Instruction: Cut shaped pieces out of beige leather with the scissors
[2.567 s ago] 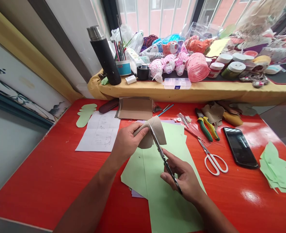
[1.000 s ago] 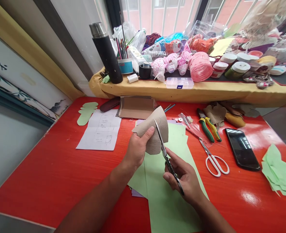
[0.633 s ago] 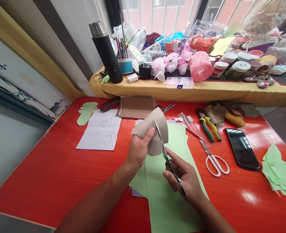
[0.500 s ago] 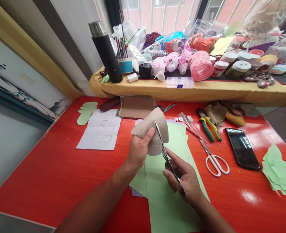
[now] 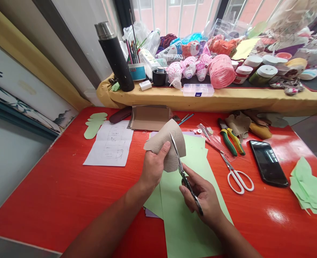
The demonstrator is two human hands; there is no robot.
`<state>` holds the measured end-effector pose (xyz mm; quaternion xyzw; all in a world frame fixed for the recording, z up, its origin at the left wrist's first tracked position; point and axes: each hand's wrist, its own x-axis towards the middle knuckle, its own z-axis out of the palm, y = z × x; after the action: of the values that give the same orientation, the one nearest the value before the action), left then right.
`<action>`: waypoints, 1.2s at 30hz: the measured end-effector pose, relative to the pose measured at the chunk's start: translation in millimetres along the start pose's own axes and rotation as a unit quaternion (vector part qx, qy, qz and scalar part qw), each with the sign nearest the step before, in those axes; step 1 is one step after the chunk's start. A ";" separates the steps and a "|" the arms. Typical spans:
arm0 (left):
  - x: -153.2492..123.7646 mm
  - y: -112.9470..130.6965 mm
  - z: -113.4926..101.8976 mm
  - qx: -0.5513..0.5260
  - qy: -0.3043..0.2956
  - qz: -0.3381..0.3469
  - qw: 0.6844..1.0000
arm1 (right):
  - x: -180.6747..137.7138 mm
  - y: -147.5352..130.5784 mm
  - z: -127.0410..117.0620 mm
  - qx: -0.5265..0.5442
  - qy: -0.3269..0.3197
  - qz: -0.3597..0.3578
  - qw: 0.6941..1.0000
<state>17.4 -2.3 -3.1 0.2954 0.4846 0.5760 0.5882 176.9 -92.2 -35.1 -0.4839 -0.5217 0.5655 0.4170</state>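
A beige, grained piece of leather point(image 5: 167, 138) is pinched in my left hand point(image 5: 153, 166), thumb on top and fingers hidden behind it. It curves upward above the table. My right hand point(image 5: 201, 195) grips dark-handled scissors point(image 5: 184, 175) by the handles. Their blades point up and to the left, lying across the right part of the leather, nearly closed. Faint lines are drawn on the leather near the blade tip. Below both hands lie large sheets of light green paper point(image 5: 193, 222) on the red table point(image 5: 53, 193).
Right of my hands lie white-handled scissors point(image 5: 239, 179), pliers point(image 5: 231, 139), a black phone point(image 5: 268, 163) and green paper scraps point(image 5: 310, 186). To the left are a paper with drawn patterns point(image 5: 108, 143) and green cut-outs point(image 5: 94, 125). A black flask point(image 5: 117, 59) stands on the crowded sill.
Hands, leather and scissors keep almost the same pose. The whole view has shifted very slightly; no clear cutting progress shows.
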 end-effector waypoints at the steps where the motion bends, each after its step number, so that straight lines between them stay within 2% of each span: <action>1: 0.1 -0.3 -0.1 0.000 0.002 -0.003 1.000 | 0.0 -0.2 0.3 0.002 -0.001 0.003 1.000; 26: 5.0 -7.4 -2.2 0.013 0.021 -0.003 1.000 | 4.1 2.0 2.1 0.014 0.001 0.022 1.000; 28: 11.2 -3.0 -8.9 0.032 -0.023 -0.016 0.999 | 5.8 0.1 0.1 0.016 0.008 0.019 1.000; 29: 15.3 2.2 -14.2 0.053 -0.069 -0.032 0.996 | 6.4 -1.4 -1.5 0.018 0.014 0.019 1.000; 30: 19.7 9.8 -20.7 0.082 -0.139 -0.051 0.986 | 6.8 -3.1 -3.3 0.021 0.021 0.018 0.999; 31: 24.0 19.4 -27.9 0.124 -0.224 -0.084 0.963 | 7.0 -4.9 -5.2 0.024 0.027 0.017 0.999; 33: 30.5 42.8 -42.8 0.253 -0.378 -0.162 0.876 | 7.1 -8.2 -8.9 0.030 0.032 0.013 0.999; 34: 32.3 55.0 -49.4 0.312 -0.411 -0.188 0.836 | 7.1 -9.4 -10.4 0.029 0.029 0.010 0.999; 35: 32.9 66.4 -54.8 0.356 -0.416 -0.198 0.813 | 7.0 -10.0 -11.5 0.026 0.025 0.007 0.999; 36: 32.7 76.1 -58.8 0.383 -0.394 -0.183 0.815 | 7.0 -10.1 -12.2 0.022 0.020 0.004 1.000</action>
<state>-70.3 29.1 37.5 0.6040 0.4382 0.0600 0.6630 187.2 -82.1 -25.8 -0.4881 -0.4989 0.5688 0.4351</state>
